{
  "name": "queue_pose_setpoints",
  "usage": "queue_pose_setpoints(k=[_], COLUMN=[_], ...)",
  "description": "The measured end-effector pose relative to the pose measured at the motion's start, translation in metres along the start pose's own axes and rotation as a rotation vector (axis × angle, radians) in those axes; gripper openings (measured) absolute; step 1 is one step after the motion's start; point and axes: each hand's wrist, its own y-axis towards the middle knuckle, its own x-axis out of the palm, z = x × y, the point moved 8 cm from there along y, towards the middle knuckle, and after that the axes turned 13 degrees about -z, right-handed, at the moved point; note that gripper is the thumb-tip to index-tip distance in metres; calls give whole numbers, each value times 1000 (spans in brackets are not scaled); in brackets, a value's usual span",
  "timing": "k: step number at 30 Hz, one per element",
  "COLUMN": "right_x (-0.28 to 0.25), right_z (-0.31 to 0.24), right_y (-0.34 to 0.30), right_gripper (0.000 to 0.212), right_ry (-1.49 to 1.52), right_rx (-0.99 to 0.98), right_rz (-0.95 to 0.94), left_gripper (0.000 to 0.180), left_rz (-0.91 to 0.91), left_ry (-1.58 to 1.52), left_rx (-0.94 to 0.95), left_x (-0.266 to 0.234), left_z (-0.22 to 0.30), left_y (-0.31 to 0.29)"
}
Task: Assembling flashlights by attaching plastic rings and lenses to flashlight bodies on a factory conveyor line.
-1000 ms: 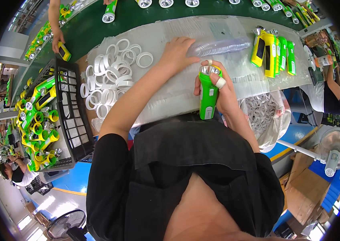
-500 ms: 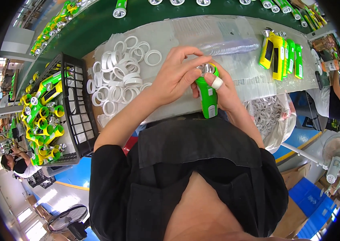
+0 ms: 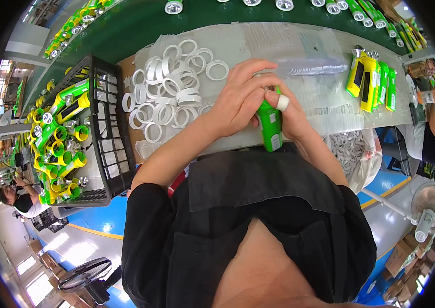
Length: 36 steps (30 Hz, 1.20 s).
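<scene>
A green flashlight body (image 3: 269, 126) stands upright at the near table edge, gripped by my right hand (image 3: 290, 119), whose index finger wears a white tape band. My left hand (image 3: 239, 97) is cupped over the flashlight's top end, hiding it. Just left of my hands lies a pile of several white plastic rings (image 3: 168, 90) on a pale sheet.
A black wire basket (image 3: 105, 149) at the left holds several green flashlight bodies (image 3: 55, 146). Finished green and yellow flashlights (image 3: 370, 84) lie at the right. A row of clear lenses (image 3: 307, 65) lies beyond my hands. A bag of rings (image 3: 351, 156) hangs at the right. Other people work nearby.
My left hand came back from the far side of the table and closed over the top of the flashlight. The right hand kept its grip and drew the flashlight slightly nearer.
</scene>
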Motion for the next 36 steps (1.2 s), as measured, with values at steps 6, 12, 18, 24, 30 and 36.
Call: queue_pose_setpoints(k=[6, 12, 18, 24, 30, 36], right_x=[-15, -23, -23, -25, -22, -37], right_z=[-65, -43, -45, -43, -50, -47], right_y=[33, 45, 46, 49, 44, 42], right_gripper=[42, 32, 29, 31, 33, 56], right_ry=[-417, -444, -378, -433, -568, -178], right_rx=[-435, -412, -406, -414, -476, -398], right_rz=[84, 58, 29, 46, -1, -8], left_gripper=[51, 51, 22, 19, 29, 31], left_rz=[-117, -718, 178, 145, 95, 35], left_ry=[319, 615, -436, -73, 155, 148], left_rx=[-283, -391, -299, -145, -87, -130], left_x=[-48, -23, -81, -67, -60, -58], left_z=[-37, -81, -66, -11, -1, 2], left_y=[4, -17, 0, 18, 23, 30])
